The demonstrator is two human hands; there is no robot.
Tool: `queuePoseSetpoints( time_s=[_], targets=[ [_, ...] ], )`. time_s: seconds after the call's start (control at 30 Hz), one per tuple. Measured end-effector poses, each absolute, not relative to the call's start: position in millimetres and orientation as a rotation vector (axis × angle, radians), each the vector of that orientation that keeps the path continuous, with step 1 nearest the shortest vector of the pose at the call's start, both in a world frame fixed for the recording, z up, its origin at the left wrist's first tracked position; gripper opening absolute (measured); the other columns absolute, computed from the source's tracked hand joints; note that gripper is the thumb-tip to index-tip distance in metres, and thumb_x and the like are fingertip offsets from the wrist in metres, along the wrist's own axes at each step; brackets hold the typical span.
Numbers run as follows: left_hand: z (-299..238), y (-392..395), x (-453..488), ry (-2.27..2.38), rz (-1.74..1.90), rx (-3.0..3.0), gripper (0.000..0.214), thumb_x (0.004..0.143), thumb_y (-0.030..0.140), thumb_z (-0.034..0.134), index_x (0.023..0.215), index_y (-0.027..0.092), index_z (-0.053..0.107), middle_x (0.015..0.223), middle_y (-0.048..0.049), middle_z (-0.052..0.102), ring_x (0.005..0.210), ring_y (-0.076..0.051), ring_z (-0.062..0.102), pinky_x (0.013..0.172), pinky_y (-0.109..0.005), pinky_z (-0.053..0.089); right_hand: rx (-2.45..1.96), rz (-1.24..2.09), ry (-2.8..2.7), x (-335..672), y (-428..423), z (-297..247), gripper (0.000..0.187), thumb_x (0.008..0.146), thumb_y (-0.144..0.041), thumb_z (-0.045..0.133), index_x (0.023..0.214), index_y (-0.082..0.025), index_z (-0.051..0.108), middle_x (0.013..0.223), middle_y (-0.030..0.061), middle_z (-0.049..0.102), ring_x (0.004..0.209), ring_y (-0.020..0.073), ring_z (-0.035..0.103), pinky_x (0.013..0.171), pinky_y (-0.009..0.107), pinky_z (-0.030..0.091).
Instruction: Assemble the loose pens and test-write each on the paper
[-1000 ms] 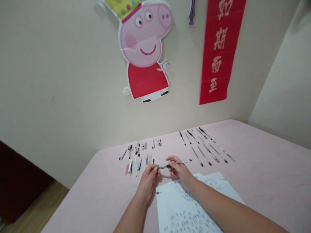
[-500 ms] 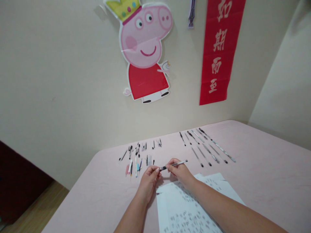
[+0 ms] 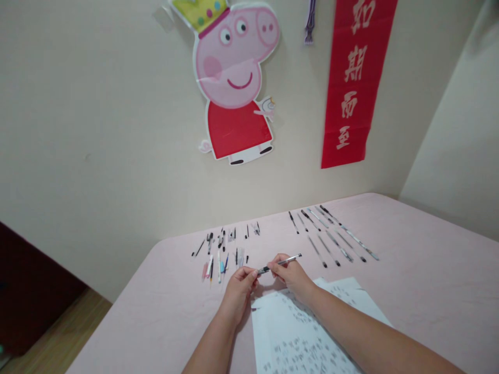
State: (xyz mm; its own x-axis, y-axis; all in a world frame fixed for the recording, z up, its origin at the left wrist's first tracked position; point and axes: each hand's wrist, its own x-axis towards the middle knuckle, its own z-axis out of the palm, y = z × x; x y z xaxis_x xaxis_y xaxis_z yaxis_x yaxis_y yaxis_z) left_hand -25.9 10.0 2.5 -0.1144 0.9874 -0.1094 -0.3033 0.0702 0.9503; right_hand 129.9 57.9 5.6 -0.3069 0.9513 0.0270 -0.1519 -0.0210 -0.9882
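My right hand (image 3: 290,275) pinches a slim pen (image 3: 284,261) with a black grip, tilted up to the right above the pink table (image 3: 421,291). The fingertips of my left hand (image 3: 239,286) are pinched at the pen's left tip. Both hands hover just beyond a sheet of written paper (image 3: 296,337). Small pen parts and caps (image 3: 224,254) lie in rows just past my left hand. A row of several whole pens (image 3: 331,234) lies to the right of my hands.
The table stands in a corner against a cream wall with a cartoon pig cutout (image 3: 234,78) and a red banner (image 3: 353,78). Wooden floor (image 3: 58,337) shows past the table's left edge.
The pen has tilted so its right end points higher, and my right hand has shifted slightly toward my left hand. The left hand has stayed at the pen's tip.
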Motion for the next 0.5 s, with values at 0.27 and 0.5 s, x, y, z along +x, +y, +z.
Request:
queuePoseSetpoints(
  time_s=[0.27,0.5],
  targets=[
    [4.7,9.0,-26.0,1.138,1.354,0.87,0.03,0.064,0.039,0.076,0.065,0.014,0.06,0.059,0.0012,0.057,0.052,-0.007,0.045,0.052,-0.02,0.03,-0.893,1.498,-1.312,129.3,55.9,7.4,0.035,0.067,-0.049,0.069,0.062,-0.019,0.051,0.049,-0.0045,0.051,0.041,0.0073,0.031,0.042,0.022,0.019],
    [4.3,9.9,-26.0,1.143,1.352,0.855,0.032,0.062,0.041,0.077,0.065,0.013,0.061,0.061,-0.0002,0.06,0.052,-0.007,0.046,0.053,-0.02,0.031,-0.869,1.499,-1.323,129.6,56.8,6.9,0.038,0.066,-0.052,0.069,0.061,-0.019,0.052,0.048,-0.0038,0.053,0.04,0.0074,0.032,0.042,0.022,0.021]
  ],
)
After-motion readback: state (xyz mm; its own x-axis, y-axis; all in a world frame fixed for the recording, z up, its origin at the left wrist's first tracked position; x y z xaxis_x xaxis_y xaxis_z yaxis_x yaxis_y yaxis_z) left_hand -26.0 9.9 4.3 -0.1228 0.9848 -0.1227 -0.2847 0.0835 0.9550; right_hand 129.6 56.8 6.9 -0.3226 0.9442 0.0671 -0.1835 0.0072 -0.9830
